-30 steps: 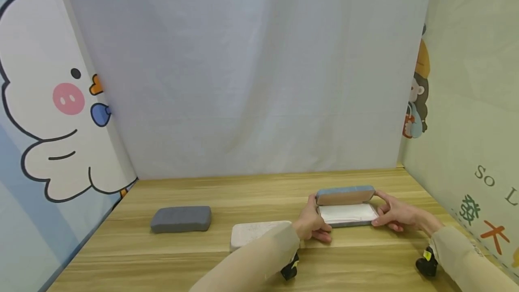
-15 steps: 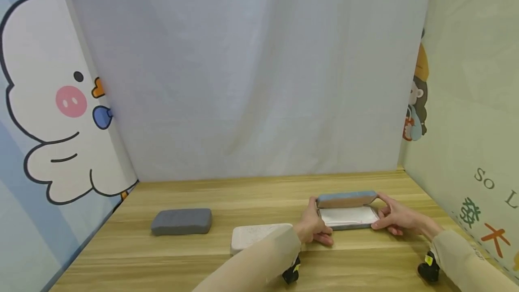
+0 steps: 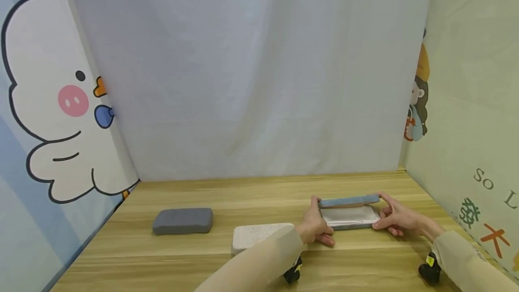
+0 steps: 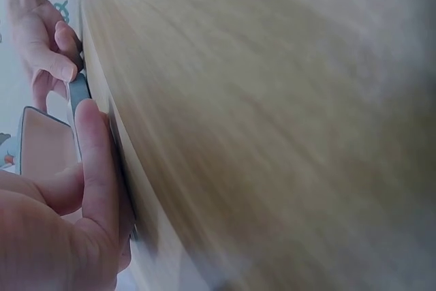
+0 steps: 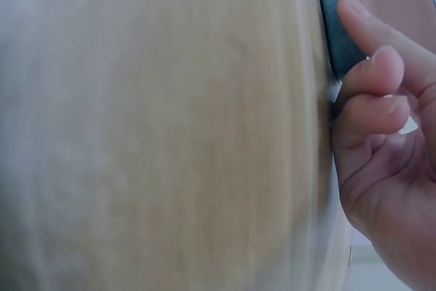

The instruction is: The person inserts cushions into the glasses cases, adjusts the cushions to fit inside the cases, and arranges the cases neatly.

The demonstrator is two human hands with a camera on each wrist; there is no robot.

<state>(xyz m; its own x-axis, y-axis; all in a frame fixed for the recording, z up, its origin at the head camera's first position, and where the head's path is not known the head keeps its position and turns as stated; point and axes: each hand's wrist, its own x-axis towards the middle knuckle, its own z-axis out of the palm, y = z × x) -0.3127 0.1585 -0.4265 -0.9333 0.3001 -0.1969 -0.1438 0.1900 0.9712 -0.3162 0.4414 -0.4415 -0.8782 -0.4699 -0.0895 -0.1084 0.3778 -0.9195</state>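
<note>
A blue-grey glasses case (image 3: 349, 201) lies on the table with its lid part-way raised and tilted forward over the base. A pale, shiny flat piece (image 3: 349, 216) fills the base. My left hand (image 3: 314, 224) grips the case's left end, with fingers at the lid's corner and the thumb low by the front. At the right end, my right hand (image 3: 399, 216) pinches it, index finger up at the lid corner and thumb on the front edge of the base. The lid's pinkish lining (image 4: 48, 144) shows in the left wrist view.
A dark grey case (image 3: 182, 221) stands shut at the left of the wooden table (image 3: 202, 265). A cream case (image 3: 255, 237) sits nearer the middle, partly hidden behind my left sleeve. A pale curtain (image 3: 251, 80) hangs along the back.
The lid of the glasses case has swung forward and down, so less of its lining shows. Both hands keep their places at its ends.
</note>
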